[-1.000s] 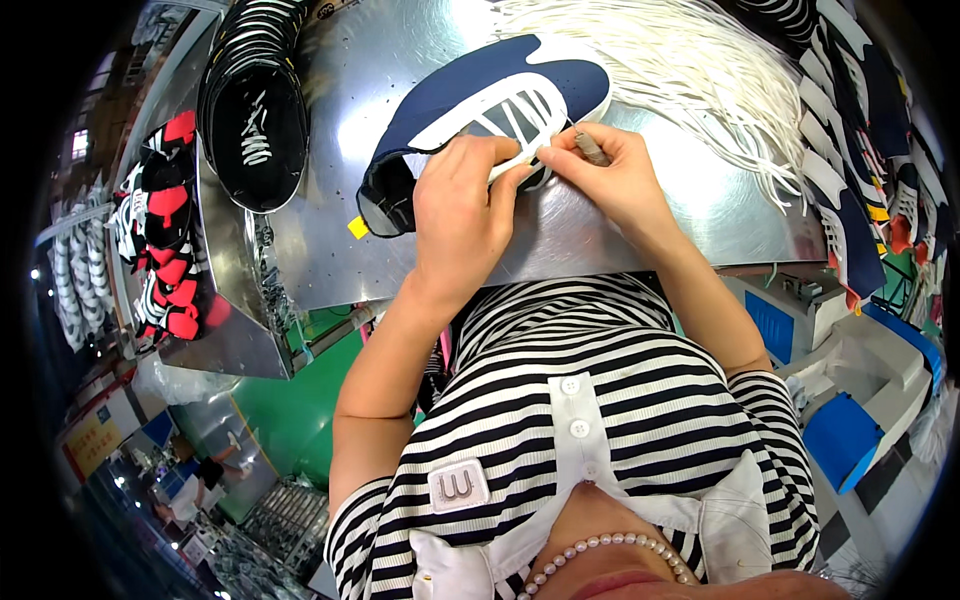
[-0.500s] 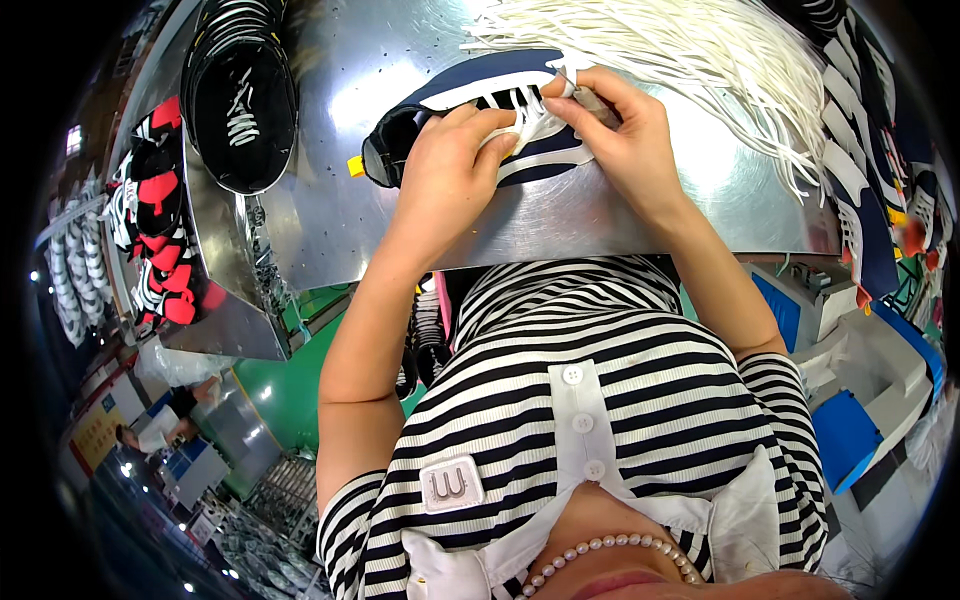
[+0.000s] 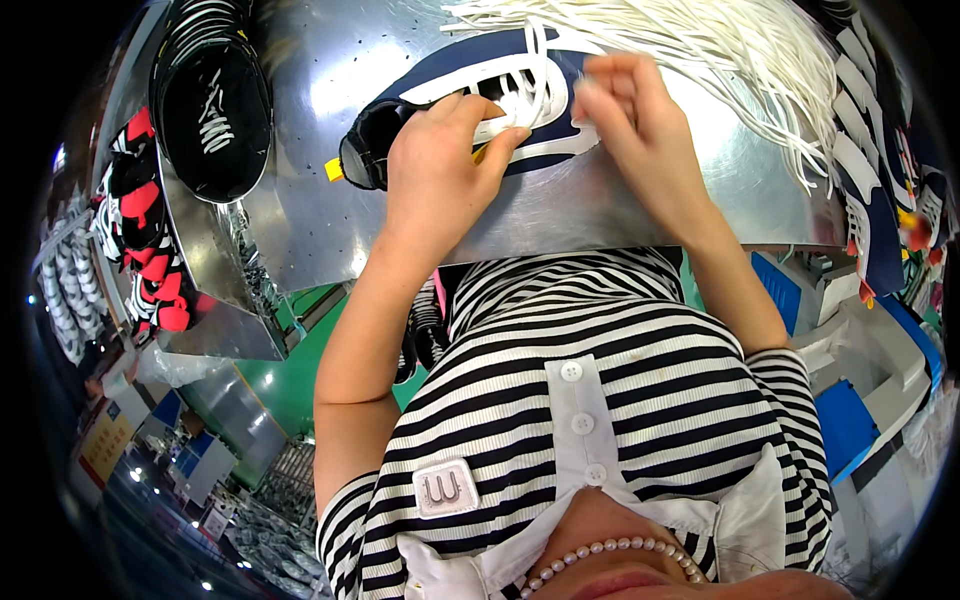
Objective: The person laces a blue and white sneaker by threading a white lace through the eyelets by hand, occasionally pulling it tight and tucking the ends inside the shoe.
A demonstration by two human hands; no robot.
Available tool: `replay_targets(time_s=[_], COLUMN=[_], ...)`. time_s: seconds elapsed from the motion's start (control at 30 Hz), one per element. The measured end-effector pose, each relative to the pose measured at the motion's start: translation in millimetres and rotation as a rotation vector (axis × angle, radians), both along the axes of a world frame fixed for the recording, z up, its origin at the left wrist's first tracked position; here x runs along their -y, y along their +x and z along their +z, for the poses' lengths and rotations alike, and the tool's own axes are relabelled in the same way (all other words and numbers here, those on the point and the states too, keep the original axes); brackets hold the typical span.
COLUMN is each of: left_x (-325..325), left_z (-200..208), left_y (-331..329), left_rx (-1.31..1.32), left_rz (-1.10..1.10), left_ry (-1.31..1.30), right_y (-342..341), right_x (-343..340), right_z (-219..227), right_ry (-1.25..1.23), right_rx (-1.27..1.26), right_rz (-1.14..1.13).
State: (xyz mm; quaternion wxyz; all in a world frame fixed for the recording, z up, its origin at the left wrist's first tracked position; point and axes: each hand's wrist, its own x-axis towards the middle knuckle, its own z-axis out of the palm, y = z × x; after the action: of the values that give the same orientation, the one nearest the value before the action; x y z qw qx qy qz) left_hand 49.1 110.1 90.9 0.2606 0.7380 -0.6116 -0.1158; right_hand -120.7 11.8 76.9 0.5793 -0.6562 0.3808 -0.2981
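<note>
A navy shoe upper [image 3: 459, 66] with white stripes and a small yellow tab lies on its side on the steel table. My left hand [image 3: 437, 160] grips it, fingers inside the opening and thumb at the lacing area. White shoelace [image 3: 541, 85] runs through several eyelets, with a loose loop standing up over the upper. Just beside the toe end is my right hand [image 3: 622, 105], its fingers curled and blurred by motion; whether any lace is between them does not show.
A heap of loose white laces [image 3: 690, 65] covers the far right of the steel table [image 3: 330, 60]. Striped navy uppers [image 3: 865, 190] hang at the right edge. A large black shoe upper [image 3: 212, 135] stands at the left, with red, black and white uppers [image 3: 150, 240] beyond it.
My right hand has left the lacing area and shifted slightly right, its fingers now blurred. A loop of white lace now rises over the upper. My left hand keeps its grip.
</note>
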Motion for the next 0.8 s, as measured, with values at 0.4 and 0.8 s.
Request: replay_targets(time_s=[0.4,0.8], left_x=[-1,-31], left_z=[-8,-8], left_y=[4,-3], left_rx=[-0.014,0.133], left_rz=[-0.114,-0.153], left_ry=[-0.079,-0.244], right_y=[-13,-36], right_x=[-17,-8], right_z=[-2,23], right_ry=[-0.076,-0.159], right_rx=[-0.211,-0.441], right_rz=[0.238,0.337])
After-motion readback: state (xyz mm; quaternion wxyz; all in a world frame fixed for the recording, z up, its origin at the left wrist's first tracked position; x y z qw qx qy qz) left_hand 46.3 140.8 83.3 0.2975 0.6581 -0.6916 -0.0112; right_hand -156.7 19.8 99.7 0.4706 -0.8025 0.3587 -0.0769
